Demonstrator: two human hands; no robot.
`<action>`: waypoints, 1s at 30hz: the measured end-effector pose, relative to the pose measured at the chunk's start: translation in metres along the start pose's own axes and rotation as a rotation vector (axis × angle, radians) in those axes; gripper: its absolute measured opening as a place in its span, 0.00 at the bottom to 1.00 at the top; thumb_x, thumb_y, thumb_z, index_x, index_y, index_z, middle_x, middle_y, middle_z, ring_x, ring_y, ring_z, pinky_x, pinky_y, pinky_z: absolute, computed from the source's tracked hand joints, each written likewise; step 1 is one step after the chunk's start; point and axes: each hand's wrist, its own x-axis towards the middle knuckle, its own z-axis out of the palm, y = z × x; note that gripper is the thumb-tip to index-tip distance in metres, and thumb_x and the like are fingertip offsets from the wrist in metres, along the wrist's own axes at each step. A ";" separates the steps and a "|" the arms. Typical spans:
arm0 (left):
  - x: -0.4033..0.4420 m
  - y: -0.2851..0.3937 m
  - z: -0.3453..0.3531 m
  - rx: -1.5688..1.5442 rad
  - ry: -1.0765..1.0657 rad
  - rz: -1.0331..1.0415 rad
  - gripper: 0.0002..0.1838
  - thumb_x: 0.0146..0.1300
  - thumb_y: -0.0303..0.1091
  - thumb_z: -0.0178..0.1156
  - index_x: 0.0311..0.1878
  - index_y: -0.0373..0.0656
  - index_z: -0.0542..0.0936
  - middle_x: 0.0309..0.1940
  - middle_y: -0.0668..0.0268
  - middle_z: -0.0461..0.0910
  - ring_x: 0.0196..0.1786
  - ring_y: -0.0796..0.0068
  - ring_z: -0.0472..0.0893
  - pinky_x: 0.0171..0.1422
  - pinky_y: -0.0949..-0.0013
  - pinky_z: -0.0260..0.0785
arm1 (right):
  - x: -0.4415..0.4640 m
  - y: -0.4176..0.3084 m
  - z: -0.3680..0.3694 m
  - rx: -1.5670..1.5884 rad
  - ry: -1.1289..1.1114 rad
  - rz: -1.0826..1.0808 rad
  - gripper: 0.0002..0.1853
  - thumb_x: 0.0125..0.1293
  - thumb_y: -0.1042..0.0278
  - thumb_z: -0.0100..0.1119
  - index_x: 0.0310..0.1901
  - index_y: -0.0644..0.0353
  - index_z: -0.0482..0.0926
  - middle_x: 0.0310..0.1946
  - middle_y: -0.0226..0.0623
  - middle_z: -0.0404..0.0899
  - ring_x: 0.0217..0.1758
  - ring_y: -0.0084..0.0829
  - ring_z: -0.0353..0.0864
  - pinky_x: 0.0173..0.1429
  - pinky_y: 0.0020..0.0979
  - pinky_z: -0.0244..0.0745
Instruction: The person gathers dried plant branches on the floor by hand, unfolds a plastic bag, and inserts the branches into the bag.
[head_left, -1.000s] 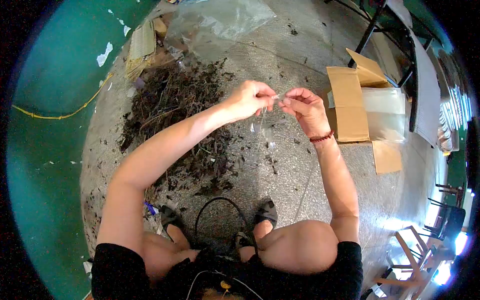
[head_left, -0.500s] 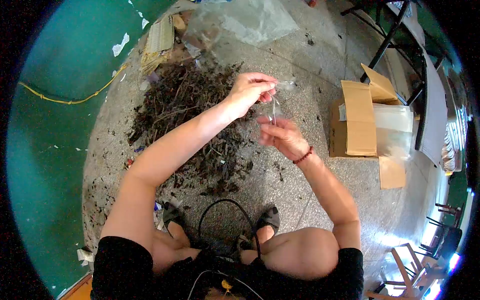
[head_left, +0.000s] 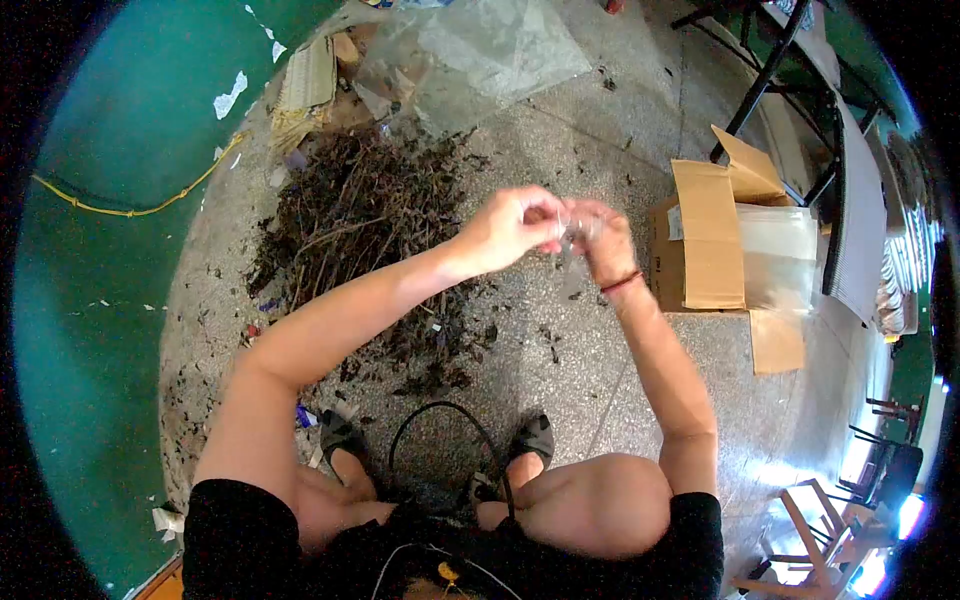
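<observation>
Above the floor, the fingertips of my left hand [head_left: 512, 230] are pinched together beside those of my right hand [head_left: 607, 248], which wears a dark red bead bracelet [head_left: 622, 282]. A thin piece of clear plastic [head_left: 574, 262] shows between both hands and hangs a little below them, smeared by motion. Whether it is a small bag or a strip, I cannot make out. To the left and beneath my left forearm lies a heap of dark dried stems and leaves [head_left: 350, 215], with loose bits scattered round it.
A large clear plastic sheet [head_left: 480, 60] lies on the floor beyond the heap. At right stands an open cardboard box [head_left: 708, 235] with clear plastic bags [head_left: 780, 245] beside it. A yellow cord [head_left: 130, 212] runs along the green wall; wooden stools [head_left: 815, 545] are at lower right.
My right hand has risen and moved right, and my left hand has come down slightly. They now meet at about one height, with the plastic bunched between them.
</observation>
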 end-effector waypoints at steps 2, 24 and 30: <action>0.006 0.000 -0.002 -0.380 0.220 -0.193 0.08 0.56 0.24 0.56 0.38 0.30 0.73 0.29 0.60 0.77 0.31 0.69 0.80 0.36 0.72 0.75 | -0.013 0.024 0.008 -0.010 -0.018 0.046 0.06 0.58 0.66 0.57 0.32 0.58 0.80 0.22 0.21 0.74 0.22 0.12 0.65 0.25 0.18 0.59; -0.002 -0.009 -0.001 -0.573 0.112 -0.159 0.05 0.55 0.22 0.53 0.37 0.36 0.74 0.34 0.62 0.76 0.37 0.73 0.77 0.44 0.71 0.72 | -0.008 0.006 0.004 -0.159 0.072 -0.128 0.12 0.58 0.63 0.57 0.28 0.66 0.78 0.18 0.24 0.73 0.21 0.14 0.67 0.23 0.20 0.61; 0.002 -0.031 -0.011 -0.416 0.301 -0.167 0.06 0.52 0.23 0.59 0.34 0.38 0.76 0.30 0.67 0.77 0.34 0.76 0.77 0.41 0.74 0.71 | -0.044 0.034 0.034 -0.460 -0.121 -0.246 0.09 0.57 0.66 0.54 0.31 0.64 0.78 0.20 0.44 0.76 0.22 0.33 0.74 0.29 0.33 0.69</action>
